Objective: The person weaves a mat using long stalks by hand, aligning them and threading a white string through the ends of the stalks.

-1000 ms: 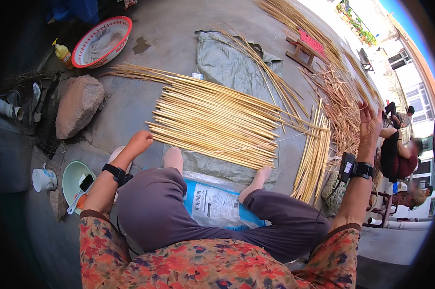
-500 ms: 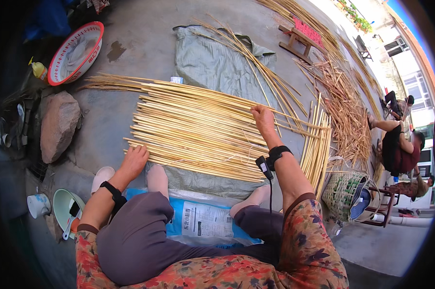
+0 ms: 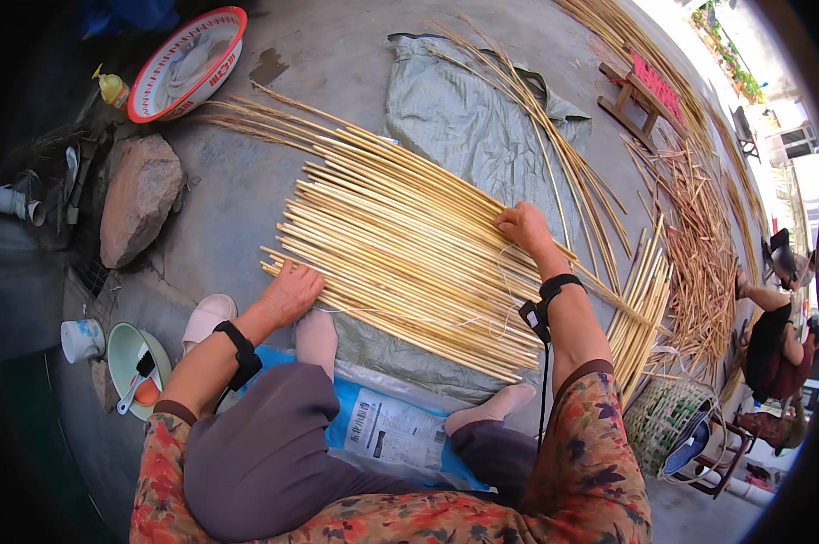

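Observation:
A mat-like row of long straw-coloured stalks (image 3: 400, 245) lies side by side before my knees, slanting down to the right. My left hand (image 3: 293, 288) is at their near left ends, its fingers curled over the nearest stalks; the thumb is hard to see. At the far right side of the row, my right hand (image 3: 525, 227) pinches the outermost stalk. A thin white string (image 3: 400, 319) runs across the near stalks and loops up near my right wrist. Wispy seed-head ends stick out at the far left.
Under the row lies a grey-green sheet (image 3: 446, 118) with loose stalks on it. Left are a red-rimmed basin (image 3: 136, 104), a big rock (image 3: 139, 201) and a green bowl (image 3: 119, 349) with a brush. Right are a husk pile (image 3: 700, 245), a wooden stool (image 3: 629, 109), a basket (image 3: 654, 412) and seated people.
The whole view has shifted and turned, so the row now slants more. My left hand reaches slightly farther over the near stalks. My right hand stays at the far edge.

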Demonstrator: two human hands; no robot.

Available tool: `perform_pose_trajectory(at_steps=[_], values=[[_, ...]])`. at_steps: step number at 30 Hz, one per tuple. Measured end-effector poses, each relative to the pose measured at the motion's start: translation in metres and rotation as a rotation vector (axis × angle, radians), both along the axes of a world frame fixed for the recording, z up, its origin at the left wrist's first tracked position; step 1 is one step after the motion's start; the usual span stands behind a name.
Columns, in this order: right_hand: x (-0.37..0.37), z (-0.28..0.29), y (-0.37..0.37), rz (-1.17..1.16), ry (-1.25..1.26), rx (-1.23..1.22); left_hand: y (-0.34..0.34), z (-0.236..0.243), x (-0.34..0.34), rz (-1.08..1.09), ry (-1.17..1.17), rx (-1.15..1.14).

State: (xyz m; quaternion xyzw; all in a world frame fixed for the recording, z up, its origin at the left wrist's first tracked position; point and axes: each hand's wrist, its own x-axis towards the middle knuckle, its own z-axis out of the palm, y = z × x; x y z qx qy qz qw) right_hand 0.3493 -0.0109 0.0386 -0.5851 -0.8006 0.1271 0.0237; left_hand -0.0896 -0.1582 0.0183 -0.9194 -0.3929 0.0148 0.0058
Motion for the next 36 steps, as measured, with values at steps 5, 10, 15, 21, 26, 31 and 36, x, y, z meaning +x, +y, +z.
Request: perform_pose_trajectory(at_steps=[5, 10, 15, 21, 26, 31, 36], values=[[0.000, 0.009, -0.026, -0.025, 0.202, -0.034, -0.009, 0.005, 0.012, -0.045, -0.080, -0.103], [0.015, 0.038, -0.017, 0.058, 0.220, 0.043, -0.009, 0.009, 0.026, -0.081, -0.045, 0.014], [0.048, 0.040, 0.018, 0.060, 0.116, 0.083, -0.006, 0.006, 0.058, -0.190, -0.065, 0.032], [0.025, 0.019, 0.012, 0.166, 0.102, 0.411, -0.003, -0.010, 0.069, -0.146, -0.060, 0.044], [0.015, 0.090, -0.033, -0.194, 0.646, 0.162, -0.017, 0.011, 0.078, -0.180, -0.086, -0.090], [-0.006, 0.291, -0.098, -0.171, 1.095, 0.224, -0.041, 0.017, 0.064, -0.145, -0.024, -0.351], [0.008, 0.503, -0.217, 0.023, 1.258, 0.541, -0.072, 0.039, 0.055, -0.204, -0.017, -0.318]])
